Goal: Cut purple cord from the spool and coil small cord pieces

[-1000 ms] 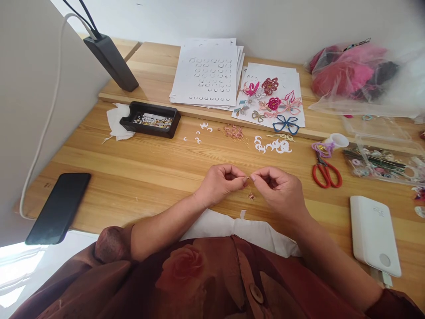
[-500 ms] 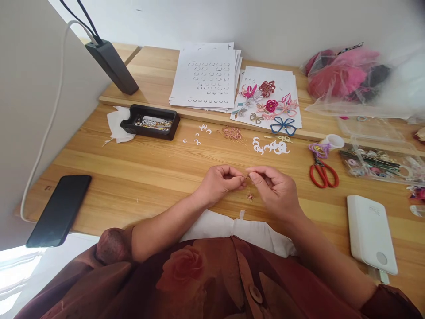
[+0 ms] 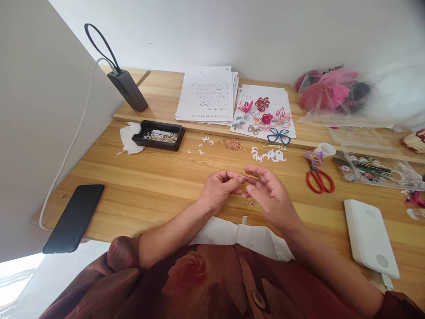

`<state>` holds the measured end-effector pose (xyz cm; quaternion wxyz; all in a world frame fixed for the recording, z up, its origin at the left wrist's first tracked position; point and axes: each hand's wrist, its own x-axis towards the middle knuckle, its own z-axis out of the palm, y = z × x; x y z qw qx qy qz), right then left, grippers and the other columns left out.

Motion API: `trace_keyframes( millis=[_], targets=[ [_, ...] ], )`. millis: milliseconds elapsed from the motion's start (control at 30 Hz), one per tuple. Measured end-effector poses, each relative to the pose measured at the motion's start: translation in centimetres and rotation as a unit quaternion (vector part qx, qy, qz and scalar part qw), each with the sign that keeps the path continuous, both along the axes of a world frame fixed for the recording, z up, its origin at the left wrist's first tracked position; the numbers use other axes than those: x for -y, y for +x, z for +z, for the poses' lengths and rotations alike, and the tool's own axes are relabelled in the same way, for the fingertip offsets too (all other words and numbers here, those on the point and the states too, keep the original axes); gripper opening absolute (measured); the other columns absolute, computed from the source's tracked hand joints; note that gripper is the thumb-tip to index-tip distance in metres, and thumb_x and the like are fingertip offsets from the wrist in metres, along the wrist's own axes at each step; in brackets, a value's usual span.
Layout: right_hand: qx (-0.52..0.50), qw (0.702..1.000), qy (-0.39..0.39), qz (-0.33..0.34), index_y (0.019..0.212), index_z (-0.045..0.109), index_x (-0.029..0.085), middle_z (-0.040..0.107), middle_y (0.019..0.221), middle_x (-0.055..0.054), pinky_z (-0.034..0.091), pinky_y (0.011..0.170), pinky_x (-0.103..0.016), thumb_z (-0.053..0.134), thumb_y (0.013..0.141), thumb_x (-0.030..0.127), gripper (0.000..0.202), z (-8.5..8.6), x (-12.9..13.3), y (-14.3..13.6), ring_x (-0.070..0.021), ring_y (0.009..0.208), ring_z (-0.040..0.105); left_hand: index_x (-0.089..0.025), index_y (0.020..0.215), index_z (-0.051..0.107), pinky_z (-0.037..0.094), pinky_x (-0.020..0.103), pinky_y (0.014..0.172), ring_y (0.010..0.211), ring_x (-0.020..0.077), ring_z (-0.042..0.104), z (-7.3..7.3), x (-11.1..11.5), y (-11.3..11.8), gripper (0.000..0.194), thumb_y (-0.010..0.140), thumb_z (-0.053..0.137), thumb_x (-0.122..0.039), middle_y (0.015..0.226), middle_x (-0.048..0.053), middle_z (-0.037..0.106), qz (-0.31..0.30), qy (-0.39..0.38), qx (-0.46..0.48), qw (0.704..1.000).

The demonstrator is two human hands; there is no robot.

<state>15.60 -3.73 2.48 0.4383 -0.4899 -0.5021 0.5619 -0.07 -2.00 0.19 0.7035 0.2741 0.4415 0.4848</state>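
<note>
Thumb and forefinger of my left hand (image 3: 219, 189) pinch a thin thread or wire, too fine to make out well. Close on its right, my right hand (image 3: 269, 192) has its thumb and fingers apart, with the fingertips near the pinched piece. A small reddish ornament (image 3: 251, 202) shows just below, between the hands. Beyond them lie white crescent pieces (image 3: 277, 155), pink looped pieces (image 3: 232, 143) with thin stems, and a few smaller white crescents (image 3: 207, 140).
Red-handled scissors (image 3: 320, 180) and a clear box (image 3: 372, 170) are on the right, near a white power bank (image 3: 370, 235). A black tray (image 3: 159, 144) of beads, a phone (image 3: 73, 218) and colourful flowers (image 3: 266, 118) on paper are further out.
The view has shifted, so the tabletop items appear lower. My right thumb and forefinger have parted from their pinch, while my left hand keeps its pinch.
</note>
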Motion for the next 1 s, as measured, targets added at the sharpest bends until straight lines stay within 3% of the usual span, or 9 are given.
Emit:
trace_keyframes(
  millis=[200,333,433,700,1000],
  targets=[
    [-0.006,1.0,0.015,-0.019,0.117,0.061,0.025,0.061,0.128,-0.01,0.061,0.061,-0.028,0.081,0.082,0.035,0.042,1.1,0.0,-0.3,-0.0202,0.097,0.071,-0.014,0.076,0.073,0.043,0.021,0.053,0.06,0.0077,0.056,1.7,0.7,0.0,0.041,0.059,0.094,-0.045,0.079,0.003,0.073,-0.003,0.024,-0.006,1.0],
    [-0.005,1.0,0.006,-0.007,0.102,0.067,0.02,0.069,0.098,-0.005,0.05,0.048,-0.024,0.083,0.081,0.041,0.033,1.6,0.3,0.0,-0.0139,0.069,0.066,-0.014,0.073,0.072,0.038,0.021,0.051,0.058,0.0071,0.052,2.8,1.3,-0.2,0.041,0.059,0.094,-0.046,0.069,0.0,0.066,0.0,0.027,-0.014,1.0],
    [0.001,1.0,0.019,-0.001,0.096,0.069,0.019,0.066,0.076,0.0,0.043,0.044,-0.023,0.082,0.082,0.042,0.03,1.9,0.7,0.2,-0.0107,0.056,0.058,-0.014,0.073,0.071,0.036,0.021,0.051,0.054,0.0057,0.048,3.5,1.7,-0.3,0.041,0.058,0.094,-0.046,0.067,-0.001,0.063,0.01,0.031,-0.02,0.999],
    [0.006,0.998,0.058,0.005,0.083,0.07,0.02,0.06,0.062,0.003,0.038,0.045,-0.024,0.081,0.082,0.043,0.026,3.2,1.6,0.9,-0.009,0.049,0.046,-0.015,0.069,0.069,0.034,0.022,0.051,0.051,0.0052,0.046,5.0,3.2,-0.2,0.039,0.059,0.093,-0.044,0.064,-0.001,0.063,-0.027,0.037,-0.027,0.999],
    [-0.003,0.996,0.059,0.061,0.087,0.076,0.02,0.061,0.06,0.003,0.044,0.047,-0.026,0.083,0.079,0.043,0.025,3.3,1.0,2.3,-0.0104,0.049,0.05,-0.014,0.07,0.072,0.036,0.023,0.052,0.053,0.0062,0.049,5.5,4.2,-0.6,0.035,0.056,0.094,-0.038,0.066,0.001,0.065,-0.057,0.026,-0.049,0.997]
  ],
)
